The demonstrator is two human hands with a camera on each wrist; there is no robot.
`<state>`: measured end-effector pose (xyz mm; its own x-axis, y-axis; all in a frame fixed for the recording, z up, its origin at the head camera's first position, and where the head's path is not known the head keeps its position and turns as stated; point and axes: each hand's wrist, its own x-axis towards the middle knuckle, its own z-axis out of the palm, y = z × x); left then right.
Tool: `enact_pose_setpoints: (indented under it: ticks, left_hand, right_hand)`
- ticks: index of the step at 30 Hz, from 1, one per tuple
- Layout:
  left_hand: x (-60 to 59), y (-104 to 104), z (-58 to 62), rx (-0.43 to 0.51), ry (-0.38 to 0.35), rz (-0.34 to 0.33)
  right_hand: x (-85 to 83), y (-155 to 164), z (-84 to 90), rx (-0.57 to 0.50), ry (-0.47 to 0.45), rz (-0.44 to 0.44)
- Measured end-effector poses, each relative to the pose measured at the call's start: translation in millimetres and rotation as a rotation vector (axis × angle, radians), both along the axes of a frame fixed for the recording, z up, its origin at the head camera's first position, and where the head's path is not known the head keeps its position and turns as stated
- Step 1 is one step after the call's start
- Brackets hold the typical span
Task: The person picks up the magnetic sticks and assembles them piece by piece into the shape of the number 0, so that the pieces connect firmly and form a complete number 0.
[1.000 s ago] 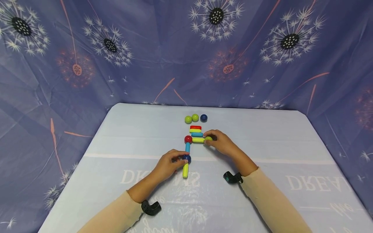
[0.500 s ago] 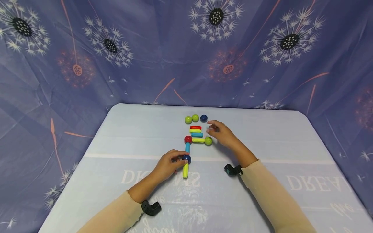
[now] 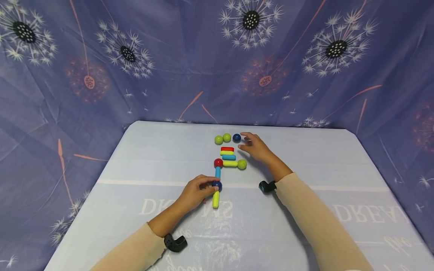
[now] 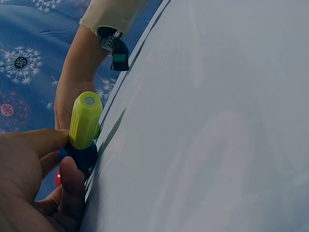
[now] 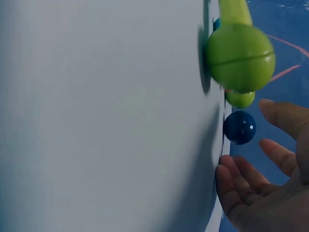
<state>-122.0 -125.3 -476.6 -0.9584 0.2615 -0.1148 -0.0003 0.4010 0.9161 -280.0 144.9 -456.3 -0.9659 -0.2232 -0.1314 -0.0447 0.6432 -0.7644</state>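
On the pale blue cloth-covered surface [image 3: 152, 162], the red plastic ball [image 3: 218, 163] serves as the landmark: a blue plastic rod [image 3: 217, 172] runs from it toward the person to a dark blue ball [image 3: 217, 184], and a yellow-green plastic rod [image 3: 215, 199] continues nearer still. The left hand [image 3: 196, 192] has its grip closed on that dark blue ball, thumb and fingers curled round it. The left wrist view shows what the head view cannot: the yellow-green rod's flat end with a small metal disc, rising above the thumb. To the right of the red ball lie a yellow rod [image 3: 230, 163] and a green ball [image 3: 242, 164]. Beyond the red ball, the right hand [image 3: 255, 147] hovers with its grip relaxed and holding nothing, fingertips just beside a second dark blue ball [image 3: 236, 137]. The right wrist view confirms a gap between those fingers and that ball [image 5: 239, 127].
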Motion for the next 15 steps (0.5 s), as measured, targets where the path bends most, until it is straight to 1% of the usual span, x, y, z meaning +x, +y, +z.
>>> enact_pose_setpoints:
  ticks: [7, 11, 15]
  left_hand:
    - [0.3, 0, -1.5, 0.001, -0.009, 0.004]
    - [-0.2, 0, -1.2, 0.001, -0.002, 0.005]
    - [-0.7, 0, -0.1, 0.002, -0.002, 0.002]
  right_hand:
    - [-11.4, -2, -1.4, 0.042, 0.013, 0.054]
    - [-15.7, -5, -0.8, 0.055, 0.028, 0.092]
    - [-16.8, -7, -0.8, 0.068, 0.028, 0.095]
